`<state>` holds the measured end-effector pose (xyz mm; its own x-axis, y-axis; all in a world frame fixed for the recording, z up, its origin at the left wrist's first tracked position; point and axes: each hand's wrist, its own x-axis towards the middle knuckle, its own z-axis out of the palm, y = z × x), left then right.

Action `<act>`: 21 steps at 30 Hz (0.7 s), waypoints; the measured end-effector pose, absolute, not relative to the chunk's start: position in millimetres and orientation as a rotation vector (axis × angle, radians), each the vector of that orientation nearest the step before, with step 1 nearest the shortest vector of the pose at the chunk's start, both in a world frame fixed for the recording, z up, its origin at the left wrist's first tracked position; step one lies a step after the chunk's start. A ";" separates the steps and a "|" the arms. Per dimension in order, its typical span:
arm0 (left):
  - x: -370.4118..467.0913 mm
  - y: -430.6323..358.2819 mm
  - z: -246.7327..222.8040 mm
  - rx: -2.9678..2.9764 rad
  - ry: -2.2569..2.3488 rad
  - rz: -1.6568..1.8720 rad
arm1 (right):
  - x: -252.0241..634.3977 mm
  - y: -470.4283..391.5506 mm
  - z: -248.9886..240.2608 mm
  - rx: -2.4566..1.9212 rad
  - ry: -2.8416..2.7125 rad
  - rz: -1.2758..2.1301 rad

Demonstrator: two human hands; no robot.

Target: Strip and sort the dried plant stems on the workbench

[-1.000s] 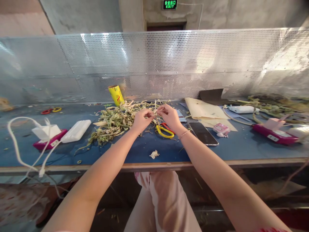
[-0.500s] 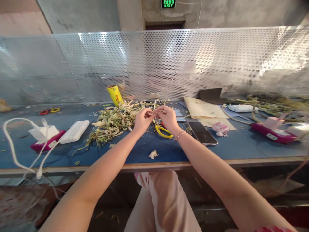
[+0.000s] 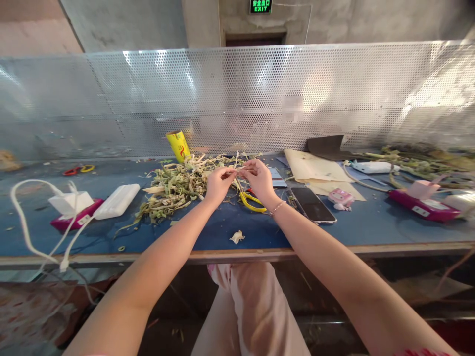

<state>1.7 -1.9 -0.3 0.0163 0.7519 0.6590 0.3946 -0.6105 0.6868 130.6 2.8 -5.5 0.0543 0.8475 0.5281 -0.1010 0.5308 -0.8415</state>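
Observation:
My left hand (image 3: 219,185) and my right hand (image 3: 259,178) meet above the middle of the table, thumbs and fingertips pinched together. A thin pale strip (image 3: 237,158), which looks like dried plant matter, pokes up between the fingertips; its lower part is hidden by them. Beside and behind my left hand lies a heap of withered leaves and stems (image 3: 174,185). Under my right hand are scissors (image 3: 254,206) with yellow and red on the handles, partly covered by the hand. A crumpled pale scrap (image 3: 237,237) lies nearer the table edge.
A phone (image 3: 312,204) and a pink toy-like case (image 3: 340,198) lie right of my right hand. Left are a white power bank (image 3: 118,201), cables and a magenta power strip (image 3: 76,221). A yellow tube (image 3: 178,146) stands behind the heap, before a perforated metal screen (image 3: 245,99).
My fingertips have shifted slightly, with the two hands still pinched together. The whole view has moved a little; the things on the table stay in place.

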 end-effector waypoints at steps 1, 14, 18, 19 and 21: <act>1.7 -2.0 0.1 1.992 1.184 1.610 | 130.6 1.9 -4.9 -0.717 -1.320 0.831; -2.9 12.1 -7.5 1.710 1.256 1.699 | 126.9 16.6 -17.1 -0.830 -1.191 1.172; -2.2 13.0 -8.7 1.700 1.144 1.678 | 128.2 14.7 -15.2 -0.724 -1.134 1.256; -1.6 12.1 -8.3 1.693 1.120 1.672 | 129.0 13.5 -14.1 -0.689 -1.129 1.249; -0.2 9.7 -6.8 1.681 1.082 1.668 | 130.5 11.3 -11.8 -0.625 -1.128 1.223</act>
